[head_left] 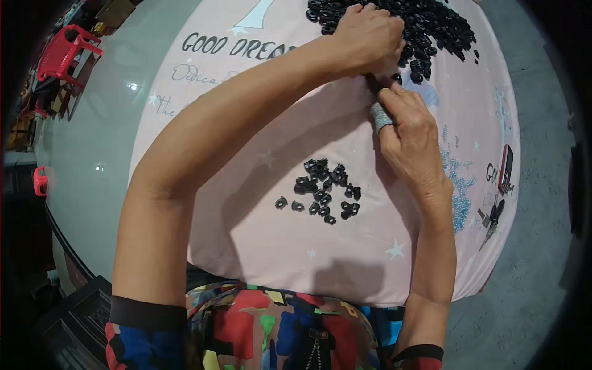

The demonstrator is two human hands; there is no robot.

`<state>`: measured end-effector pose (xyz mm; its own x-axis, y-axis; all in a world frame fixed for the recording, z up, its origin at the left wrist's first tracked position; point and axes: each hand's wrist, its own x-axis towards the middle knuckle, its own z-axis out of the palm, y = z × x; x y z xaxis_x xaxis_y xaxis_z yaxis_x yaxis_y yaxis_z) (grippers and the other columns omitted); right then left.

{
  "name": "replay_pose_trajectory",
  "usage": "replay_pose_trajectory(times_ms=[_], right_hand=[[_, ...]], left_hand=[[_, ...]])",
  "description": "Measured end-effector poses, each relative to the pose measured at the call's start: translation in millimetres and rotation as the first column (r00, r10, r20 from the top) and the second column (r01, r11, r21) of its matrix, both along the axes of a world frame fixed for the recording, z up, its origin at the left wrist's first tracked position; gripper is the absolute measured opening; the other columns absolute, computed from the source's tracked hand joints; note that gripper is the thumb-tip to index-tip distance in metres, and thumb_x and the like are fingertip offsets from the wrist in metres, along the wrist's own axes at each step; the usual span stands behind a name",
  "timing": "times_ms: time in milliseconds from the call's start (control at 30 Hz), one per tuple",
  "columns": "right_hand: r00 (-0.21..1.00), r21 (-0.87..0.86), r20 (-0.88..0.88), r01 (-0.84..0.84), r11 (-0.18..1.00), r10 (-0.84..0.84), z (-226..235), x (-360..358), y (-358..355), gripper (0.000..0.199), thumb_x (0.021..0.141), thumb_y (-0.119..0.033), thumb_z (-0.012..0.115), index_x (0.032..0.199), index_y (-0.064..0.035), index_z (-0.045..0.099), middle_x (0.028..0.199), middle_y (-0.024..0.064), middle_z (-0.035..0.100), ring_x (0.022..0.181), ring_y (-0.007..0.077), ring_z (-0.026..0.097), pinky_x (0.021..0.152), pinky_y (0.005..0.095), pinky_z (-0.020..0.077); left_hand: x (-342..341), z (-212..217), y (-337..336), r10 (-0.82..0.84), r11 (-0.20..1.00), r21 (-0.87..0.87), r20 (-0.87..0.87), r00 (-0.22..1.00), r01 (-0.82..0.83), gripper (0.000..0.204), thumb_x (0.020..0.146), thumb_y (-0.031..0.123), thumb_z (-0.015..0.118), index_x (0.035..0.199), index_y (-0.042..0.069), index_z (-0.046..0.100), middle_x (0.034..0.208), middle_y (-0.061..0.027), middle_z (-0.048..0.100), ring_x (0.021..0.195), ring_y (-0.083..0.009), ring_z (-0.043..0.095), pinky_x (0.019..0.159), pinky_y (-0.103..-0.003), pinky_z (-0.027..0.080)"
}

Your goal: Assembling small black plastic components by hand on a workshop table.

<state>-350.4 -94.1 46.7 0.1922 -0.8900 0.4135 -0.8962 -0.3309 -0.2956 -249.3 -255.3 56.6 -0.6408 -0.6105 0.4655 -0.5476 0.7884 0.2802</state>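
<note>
A large heap of small black plastic parts (438,28) covers the far side of a pink printed cloth (271,246). My left hand (370,37) reaches across to the heap's near edge, its fingers curled and their tips hidden. Just below it is my right hand (410,126), with a grey wrap (381,117) around one finger. The fingers of that hand are bent together beside something dark, too hidden to name. Nearer to me, between my forearms, lies a smaller loose group of the black parts (320,185).
Near the table's right edge lie a red and black keypad phone (506,169) and a small dark cutting tool (493,219). A red plastic chair (68,52) stands on the floor at the far left, with another red piece (40,182) nearer.
</note>
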Motion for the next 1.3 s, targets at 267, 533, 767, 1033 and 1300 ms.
replay_pose_trajectory(times_ms=[267,533,767,1033,1300], right_hand=[[1.0,-0.023,-0.012,-0.005,1.0,0.005,1,9,3,0.027,0.075,0.006,0.061,0.102,0.0061,0.063,0.117,0.0284,0.063,0.11,0.0449,0.059,0.1,0.0496,0.0504],[0.997,0.054,0.079,0.013,0.998,-0.017,1,5,0,0.037,0.072,0.005,0.055,0.106,0.0076,0.067,0.118,0.0216,0.068,0.109,0.0384,0.063,0.101,0.0461,0.0511],[0.993,0.011,0.113,-0.025,1.0,0.023,1,-5,-2,0.022,0.074,0.006,0.061,0.095,0.0068,0.069,0.106,0.0222,0.067,0.1,0.0391,0.061,0.092,0.0463,0.0529],[0.94,0.205,0.341,-0.069,0.976,-0.005,19,-28,0,0.022,0.081,-0.003,0.056,0.097,0.0067,0.067,0.091,0.0217,0.066,0.083,0.0397,0.062,0.08,0.0447,0.0507],[0.97,0.328,0.207,0.056,0.943,-0.13,38,-40,7,0.029,0.083,-0.004,0.056,0.106,0.0054,0.071,0.098,0.024,0.07,0.09,0.0412,0.066,0.085,0.045,0.0518]], left_hand=[[-80,-7,-53,-0.026,0.968,0.253,0.099,0.995,0.0,0.09,0.1,0.062,0.051,0.164,0.007,0.022,0.165,-0.0307,0.025,0.152,-0.0521,0.023,0.123,-0.06,0.021],[-120,2,-68,0.034,0.988,0.144,0.15,0.988,-0.056,0.076,0.085,0.065,0.07,0.146,0.021,0.055,0.147,-0.0186,0.047,0.138,-0.0437,0.043,0.112,-0.067,0.034],[-125,-3,-60,-0.073,0.976,0.205,0.027,0.997,0.066,0.047,0.082,0.037,0.077,0.124,0.017,0.069,0.136,-0.0195,0.053,0.127,-0.0435,0.053,0.103,-0.059,0.049],[-112,-28,-71,-0.186,0.982,-0.013,-0.265,0.946,0.189,0.029,0.079,0.021,0.077,0.103,0.006,0.072,0.099,-0.0259,0.068,0.101,-0.045,0.065,0.089,-0.052,0.054],[-11,23,13,-0.276,0.951,0.054,-0.287,0.917,0.303,0.024,0.085,0.008,0.07,0.107,0.001,0.074,0.098,-0.0266,0.072,0.094,-0.0433,0.07,0.083,-0.047,0.057]])
